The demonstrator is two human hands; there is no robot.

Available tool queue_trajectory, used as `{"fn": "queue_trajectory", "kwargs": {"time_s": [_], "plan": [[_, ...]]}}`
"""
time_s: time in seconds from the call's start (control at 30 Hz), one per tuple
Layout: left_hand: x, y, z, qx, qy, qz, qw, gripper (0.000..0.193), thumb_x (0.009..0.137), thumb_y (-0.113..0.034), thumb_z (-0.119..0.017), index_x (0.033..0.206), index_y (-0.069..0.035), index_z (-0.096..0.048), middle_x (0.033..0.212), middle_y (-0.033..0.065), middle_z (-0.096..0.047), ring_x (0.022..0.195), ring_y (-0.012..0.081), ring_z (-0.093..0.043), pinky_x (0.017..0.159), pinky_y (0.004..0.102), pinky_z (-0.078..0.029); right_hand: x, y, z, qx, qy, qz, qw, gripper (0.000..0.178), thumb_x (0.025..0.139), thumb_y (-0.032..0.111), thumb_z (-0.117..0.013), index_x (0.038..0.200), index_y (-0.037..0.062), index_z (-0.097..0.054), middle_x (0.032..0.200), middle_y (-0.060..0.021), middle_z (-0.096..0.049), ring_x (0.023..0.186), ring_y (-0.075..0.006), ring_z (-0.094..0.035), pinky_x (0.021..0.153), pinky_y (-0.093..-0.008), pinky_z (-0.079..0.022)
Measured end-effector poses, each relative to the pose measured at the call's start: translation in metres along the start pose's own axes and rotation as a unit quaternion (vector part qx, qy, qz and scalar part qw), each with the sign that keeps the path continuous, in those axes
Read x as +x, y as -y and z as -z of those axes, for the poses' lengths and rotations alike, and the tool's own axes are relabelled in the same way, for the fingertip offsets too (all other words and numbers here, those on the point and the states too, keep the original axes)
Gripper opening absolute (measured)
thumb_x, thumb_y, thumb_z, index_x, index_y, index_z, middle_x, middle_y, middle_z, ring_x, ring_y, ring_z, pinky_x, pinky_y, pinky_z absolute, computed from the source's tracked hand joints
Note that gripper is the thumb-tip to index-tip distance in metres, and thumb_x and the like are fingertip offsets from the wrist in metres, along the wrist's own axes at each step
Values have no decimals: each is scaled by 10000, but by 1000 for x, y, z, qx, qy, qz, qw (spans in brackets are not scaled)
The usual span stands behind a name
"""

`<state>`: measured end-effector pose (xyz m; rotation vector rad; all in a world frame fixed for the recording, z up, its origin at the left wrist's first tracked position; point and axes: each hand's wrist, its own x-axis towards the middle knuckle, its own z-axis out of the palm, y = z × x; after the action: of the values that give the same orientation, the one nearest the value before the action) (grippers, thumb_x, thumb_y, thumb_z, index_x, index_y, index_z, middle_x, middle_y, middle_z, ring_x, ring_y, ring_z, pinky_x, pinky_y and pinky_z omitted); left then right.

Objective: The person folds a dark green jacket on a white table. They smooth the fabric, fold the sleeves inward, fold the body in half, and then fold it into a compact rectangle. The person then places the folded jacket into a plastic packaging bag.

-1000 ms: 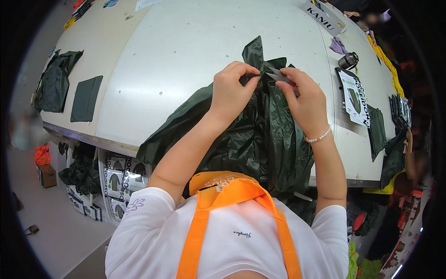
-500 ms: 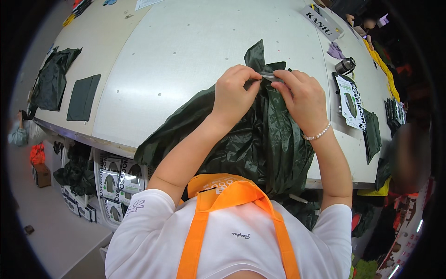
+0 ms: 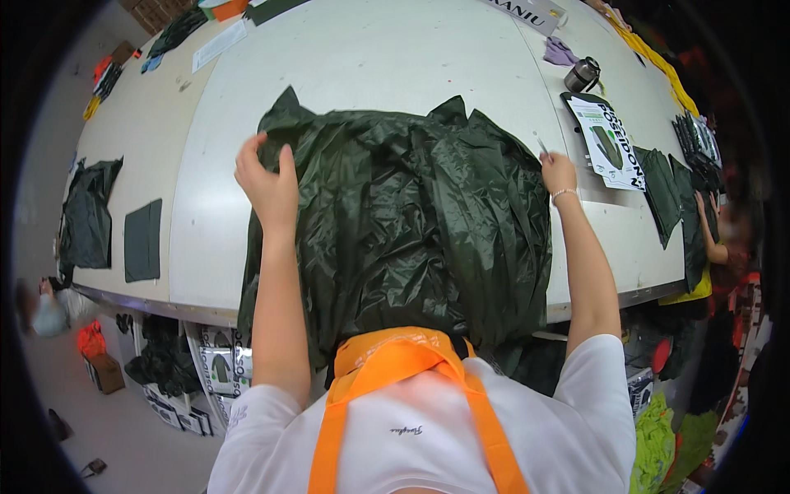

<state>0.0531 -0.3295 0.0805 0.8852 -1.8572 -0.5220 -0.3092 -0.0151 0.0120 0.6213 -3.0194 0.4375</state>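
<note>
A crumpled dark green waterproof garment (image 3: 370,206) is spread over the near side of the table and hangs over its front edge towards my apron. My left hand (image 3: 267,181) is at its upper left corner, thumb and fingers apart, fingertips beside or just touching the cloth. Past the garment's right edge, my right hand (image 3: 559,173) is closed round small metal thread snips (image 3: 541,143); their thin tip points up and away from the cloth. The snips' grip end is hidden in the fist.
A folded dark green piece (image 3: 143,240) and a rumpled green garment (image 3: 89,214) lie to the left. On the right are a printed package (image 3: 607,146), a metal flask (image 3: 583,75) and a purple cloth (image 3: 560,51). Another person's arm (image 3: 709,235) reaches in at the far right.
My hands were together at the garment's top, with the snips between them. They have moved widely apart, left hand to the left, right hand rightwards with the snips. The garment lies more spread out.
</note>
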Motion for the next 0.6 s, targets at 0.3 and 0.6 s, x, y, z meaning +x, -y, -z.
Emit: {"fn": "queue_trajectory", "kwargs": {"time_s": [0.3,0.6], "plan": [[-64,-27,-92,-16,267,-42,963,226,752,-97,-686,966,-46,-636,1133,149,-581,1082,305,-541,944,377,-403,59,13,-98,117,-29,90,989,205,849,166,-556,1012,66,-629,1039,-116,-613,933,-337,-596,779,-420,-495],[-65,-71,-174,-73,438,24,896,277,813,-156,-672,1056,-36,-617,1106,119,-587,1017,229,-572,858,343,-456,100,54,-70,126,66,74,987,159,816,148,-628,921,45,-690,821,-120,-684,837,-247,-661,739,-353,-513]]}}
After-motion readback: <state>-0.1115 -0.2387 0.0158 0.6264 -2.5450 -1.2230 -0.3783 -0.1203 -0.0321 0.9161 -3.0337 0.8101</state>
